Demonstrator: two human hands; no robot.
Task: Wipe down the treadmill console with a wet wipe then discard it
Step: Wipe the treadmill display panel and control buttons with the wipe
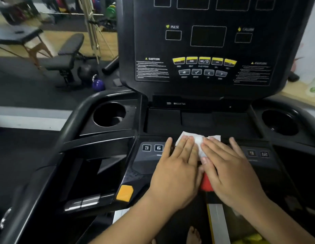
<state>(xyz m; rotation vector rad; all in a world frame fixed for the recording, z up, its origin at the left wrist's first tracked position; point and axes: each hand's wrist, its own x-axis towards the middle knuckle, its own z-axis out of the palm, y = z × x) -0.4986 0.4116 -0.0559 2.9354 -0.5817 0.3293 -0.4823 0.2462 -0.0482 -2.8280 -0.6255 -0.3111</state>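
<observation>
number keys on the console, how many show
4: 3 key and 6 key beside the left hand, 9 key and 12 key beside the right hand. Both hands may hide more.

A black weight bench (70,44) is positioned on the dark floor mat (21,88). A purple kettlebell (98,84) is set just beside a black kettlebell (86,71) near the bench base. A black roller (111,65) is laid nearby. A folding table (16,35) is placed behind, on wooden flooring. Green weight plates (111,9) are stored at the far wall.
</observation>
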